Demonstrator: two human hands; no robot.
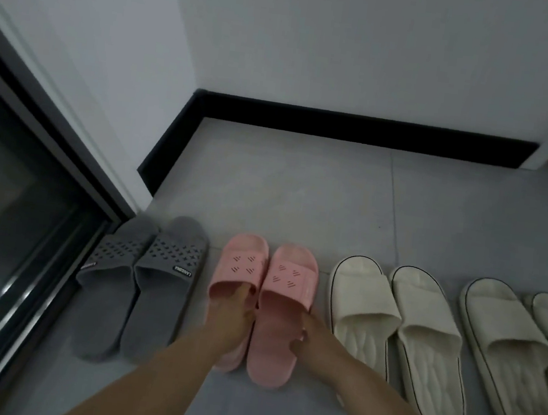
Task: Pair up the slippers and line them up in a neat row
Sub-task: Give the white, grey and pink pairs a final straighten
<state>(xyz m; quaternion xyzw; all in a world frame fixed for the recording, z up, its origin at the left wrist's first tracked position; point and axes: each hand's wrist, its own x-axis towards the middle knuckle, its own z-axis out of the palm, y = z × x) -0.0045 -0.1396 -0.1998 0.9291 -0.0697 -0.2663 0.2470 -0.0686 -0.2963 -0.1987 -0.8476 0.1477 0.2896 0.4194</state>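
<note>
Centre frame: left hand (235,316) fingers curl over the left pink slipper (238,272), tips under its strap. Right hand (309,341) fingers clamp the right pink slipper (282,311) at its outer edge.

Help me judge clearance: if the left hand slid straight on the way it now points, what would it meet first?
The left hand lies on the left pink slipper, fingers aimed toward the toe. Going on, it would probably run under that slipper's strap first. Past the toe, bare floor leads to the black skirting.
</note>
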